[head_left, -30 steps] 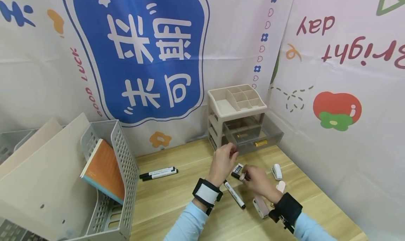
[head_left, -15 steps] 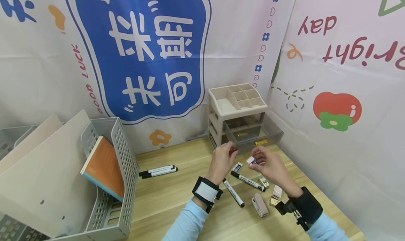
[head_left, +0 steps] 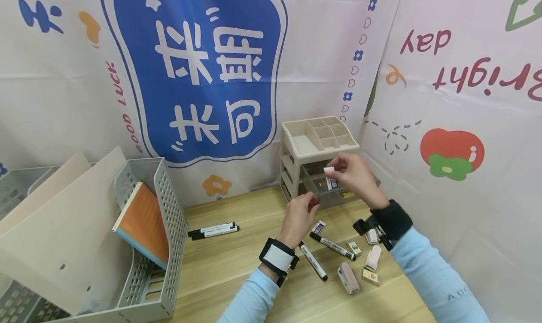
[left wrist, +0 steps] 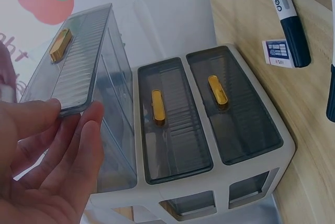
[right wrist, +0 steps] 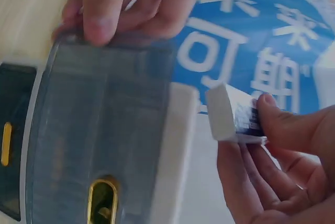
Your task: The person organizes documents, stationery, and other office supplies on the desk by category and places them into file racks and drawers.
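My left hand [head_left: 298, 219] pinches the front corner of the clear grey top drawer [left wrist: 73, 69], thumb above and fingers below in the left wrist view. The drawer is pulled out of a cream desktop organizer [head_left: 296, 156] and has a gold handle [left wrist: 61, 45]. Over the drawer, my right hand [head_left: 355, 174] holds a white eraser [right wrist: 235, 114] with a dark printed sleeve between thumb and fingers. Part of the drawer's inside is hidden behind that hand in the head view. Both lower drawers [left wrist: 172, 119] are closed.
On the table lie another eraser [head_left: 318, 227], markers [head_left: 332, 246], a pink stapler [head_left: 348, 278], a second small stapler [head_left: 373, 258] and small boxes [head_left: 371, 276]. Two more markers [head_left: 216, 231] lie left of centre. A grey file rack [head_left: 169, 219] with an orange book [head_left: 146, 224] stands far left.
My right hand picked up the eraser from among the things on the table and carried it up and forward over the drawer. My left hand stayed at the drawer's corner.
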`<move>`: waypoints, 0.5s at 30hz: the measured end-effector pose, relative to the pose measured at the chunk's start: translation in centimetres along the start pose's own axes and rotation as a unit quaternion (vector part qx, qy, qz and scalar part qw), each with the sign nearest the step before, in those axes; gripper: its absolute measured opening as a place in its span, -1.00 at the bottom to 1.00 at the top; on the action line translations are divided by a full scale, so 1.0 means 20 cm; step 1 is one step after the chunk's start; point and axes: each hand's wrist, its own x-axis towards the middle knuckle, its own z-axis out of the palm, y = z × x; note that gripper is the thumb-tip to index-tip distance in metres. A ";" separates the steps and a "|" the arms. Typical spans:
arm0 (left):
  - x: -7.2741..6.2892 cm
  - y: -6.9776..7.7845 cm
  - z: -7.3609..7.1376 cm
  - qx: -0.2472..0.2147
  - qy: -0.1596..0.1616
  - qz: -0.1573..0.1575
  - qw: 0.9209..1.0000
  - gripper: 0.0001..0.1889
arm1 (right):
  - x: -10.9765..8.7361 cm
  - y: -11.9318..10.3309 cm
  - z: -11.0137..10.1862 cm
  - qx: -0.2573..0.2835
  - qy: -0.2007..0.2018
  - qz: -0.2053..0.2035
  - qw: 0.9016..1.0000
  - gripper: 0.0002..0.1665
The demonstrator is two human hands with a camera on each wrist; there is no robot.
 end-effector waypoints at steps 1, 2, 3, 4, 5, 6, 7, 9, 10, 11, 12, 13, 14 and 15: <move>0.00 0.00 0.00 -0.001 0.000 -0.002 1.000 -0.93 | 0.03 0.00 0.02 -0.013 -0.006 -0.005 1.000 -0.87; 0.00 0.00 0.00 -0.002 0.001 -0.002 1.000 -0.93 | 0.05 0.01 0.04 -0.029 -0.014 -0.011 0.999 -0.89; -0.01 -0.01 0.00 -0.001 0.002 -0.003 1.000 -0.93 | 0.07 0.02 0.07 -0.042 -0.026 -0.014 0.999 -0.91; -0.01 -0.01 0.00 -0.003 0.003 -0.003 1.000 -0.93 | 0.08 0.04 0.09 -0.051 -0.043 -0.016 0.998 -0.93; -0.01 -0.01 0.00 -0.004 0.004 -0.002 1.000 -0.93 | 0.09 0.05 0.11 -0.061 -0.063 -0.015 0.996 -0.94; -0.01 -0.01 0.01 -0.004 0.004 -0.001 1.000 -0.93 | 0.11 0.07 0.13 -0.073 -0.084 -0.017 0.994 -0.96; -0.01 -0.01 0.01 -0.006 0.004 0.001 1.000 -0.93 | 0.11 0.08 0.15 -0.082 -0.104 -0.015 0.991 -0.96; -0.01 -0.01 0.01 -0.005 0.004 0.006 1.000 -0.93 | 0.13 0.10 0.17 -0.094 -0.138 -0.008 0.986 -0.95; -0.01 -0.01 0.01 -0.008 0.005 0.009 1.000 -0.93 | 0.14 0.10 0.18 -0.097 -0.154 -0.006 0.983 -0.93; -0.01 -0.01 0.01 -0.010 0.005 0.010 1.000 -0.93 | 0.15 0.10 0.18 -0.102 -0.168 -0.007 0.980 -0.91; 0.00 -0.01 0.01 -0.010 0.007 0.011 1.000 -0.93 | 0.15 0.10 0.18 -0.103 -0.181 -0.006 0.978 -0.88; 0.00 -0.01 0.01 -0.012 0.009 0.012 1.000 -0.93 | 0.16 0.10 0.18 -0.103 -0.193 -0.001 0.976 -0.85; 0.00 -0.01 0.01 -0.011 0.011 0.012 1.000 -0.93 | 0.17 0.09 0.18 -0.102 -0.207 0.002 0.973 -0.82; 0.00 -0.01 0.00 -0.013 0.013 0.012 1.000 -0.93 | 0.18 0.09 0.18 -0.102 -0.221 0.004 0.970 -0.79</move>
